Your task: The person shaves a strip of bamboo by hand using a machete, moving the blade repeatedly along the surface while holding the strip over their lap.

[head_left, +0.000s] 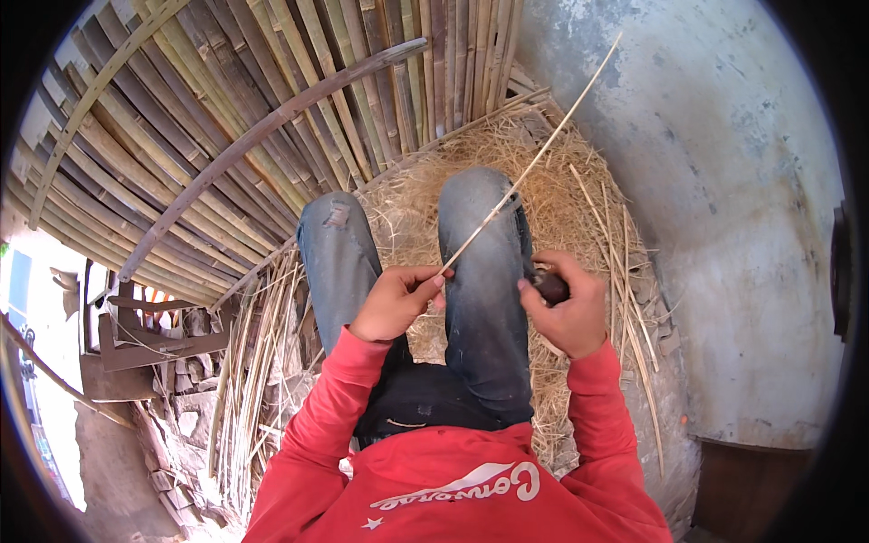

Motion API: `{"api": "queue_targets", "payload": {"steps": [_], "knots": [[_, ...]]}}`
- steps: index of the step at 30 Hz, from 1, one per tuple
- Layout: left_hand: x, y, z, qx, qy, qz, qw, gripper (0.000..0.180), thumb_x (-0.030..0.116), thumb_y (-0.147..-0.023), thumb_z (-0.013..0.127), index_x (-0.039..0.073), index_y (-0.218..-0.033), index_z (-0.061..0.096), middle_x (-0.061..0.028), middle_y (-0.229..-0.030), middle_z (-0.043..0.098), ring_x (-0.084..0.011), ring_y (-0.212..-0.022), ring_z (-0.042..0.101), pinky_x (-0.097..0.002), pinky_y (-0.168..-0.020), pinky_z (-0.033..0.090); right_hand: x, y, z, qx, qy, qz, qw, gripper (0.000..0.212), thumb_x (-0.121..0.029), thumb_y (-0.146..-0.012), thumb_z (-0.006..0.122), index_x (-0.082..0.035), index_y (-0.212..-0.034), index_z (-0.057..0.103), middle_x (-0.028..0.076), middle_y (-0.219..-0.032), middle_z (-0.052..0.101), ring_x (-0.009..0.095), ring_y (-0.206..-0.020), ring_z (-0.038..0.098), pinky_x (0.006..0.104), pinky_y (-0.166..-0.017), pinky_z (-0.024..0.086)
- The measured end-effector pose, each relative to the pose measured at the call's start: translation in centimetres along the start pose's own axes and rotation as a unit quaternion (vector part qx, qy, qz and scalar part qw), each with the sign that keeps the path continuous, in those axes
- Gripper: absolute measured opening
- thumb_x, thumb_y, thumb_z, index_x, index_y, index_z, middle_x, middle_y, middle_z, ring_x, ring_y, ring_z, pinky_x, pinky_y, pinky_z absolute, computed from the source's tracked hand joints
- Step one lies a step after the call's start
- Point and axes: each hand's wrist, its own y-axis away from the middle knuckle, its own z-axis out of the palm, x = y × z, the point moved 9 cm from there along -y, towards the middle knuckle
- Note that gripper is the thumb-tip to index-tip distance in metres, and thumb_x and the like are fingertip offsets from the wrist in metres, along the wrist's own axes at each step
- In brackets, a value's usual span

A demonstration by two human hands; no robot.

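I've got the L hand [394, 303] pinched shut on the near end of a thin strip [529, 163], which runs up and to the right from my knees, over the straw [561, 195], w/ its far tip waving free near the wall [706, 181]. R hand [566, 312] is curled tight round a dark handle [549, 287], prob. a knife; I can't see the blade, so can't tell where its edge points. Risks as I judge them: the two hands sit close together just above my thighs [484, 271], so a slip of the tool could run toward the L fingers or into a leg. The strip is long and whippy; too much bend and it may snap or split off-line, or spring out of the pinch. Room: wall is close right of the strip, so its tip could scrape there. Left of the strip stands a screen [244, 109] of bamboo slats, also near. More cut strips [629, 299] lie right of my knees, easy to snag w/ the R elbow. Open space is mostly straight up and ahead.
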Motion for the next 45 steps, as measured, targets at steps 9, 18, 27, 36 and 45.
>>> {"api": "queue_targets", "payload": {"steps": [9,18,27,36,45], "knots": [[-1.6,-0.8,0.0,0.044,-0.059,0.047,0.996,0.023,0.016,-0.102,0.063,-0.003,-0.105,0.076,0.0014,-0.068,0.063,-0.0036,-0.064,0.048,-0.0251,-0.058,0.038,0.2,-0.4,3.4,-0.088,0.247,-0.098,0.96,0.036,-0.037,-0.078,0.083,-0.01,-0.095,0.066,0.013,-0.078,0.07,0.035,-0.068,0.069,0.0441,-0.062,0.054],[-0.8,1.5,0.7,0.038,0.019,0.032,0.999,0.024,0.015,-0.107,0.059,-0.005,-0.112,0.072,0.007,-0.064,0.046,-0.0021,-0.056,0.037,-0.0225,-0.051,0.029,5.4,-3.9,2.6,-0.095,0.3,-0.081,0.946,0.052,-0.062,-0.087,0.072,-0.01,-0.086,0.062,0.015,-0.064,0.065,0.039,-0.058,0.067,0.0491,-0.052,0.051],[-2.6,2.8,0.3,0.046,0.096,-0.04,0.993,0.026,0.016,-0.107,0.06,-0.004,-0.117,0.072,0.0062,-0.065,0.046,-0.0025,-0.057,0.038,-0.0228,-0.051,0.03,2.4,-3.3,4.5,-0.131,0.292,-0.135,0.938,0.061,-0.068,-0.087,0.069,-0.008,-0.08,0.064,0.017,-0.06,0.06,0.04,-0.057,0.065,0.049,-0.053,0.049],[-2.7,3.6,0.0,0.041,0.154,-0.067,0.985,0.027,0.017,-0.109,0.057,-0.004,-0.122,0.068,0.0073,-0.062,0.04,-0.0021,-0.049,0.032,-0.0231,-0.044,0.024,2.5,-3.8,4.3,-0.112,0.271,-0.099,0.951,0.064,-0.074,-0.087,0.063,-0.01,-0.078,0.064,0.014,-0.057,0.062,0.036,-0.056,0.067,0.0488,-0.052,0.052],[-2.0,4.2,0.3,0.036,0.201,-0.084,0.975,0.027,0.02,-0.109,0.056,-0.001,-0.122,0.066,0.0086,-0.062,0.035,-0.0016,-0.045,0.027,-0.0227,-0.042,0.019,2.8,-5.1,4.4,-0.11,0.253,-0.073,0.958,0.063,-0.073,-0.088,0.063,-0.01,-0.083,0.066,0.016,-0.058,0.062,0.039,-0.057,0.067,0.0479,-0.054,0.053]]}}
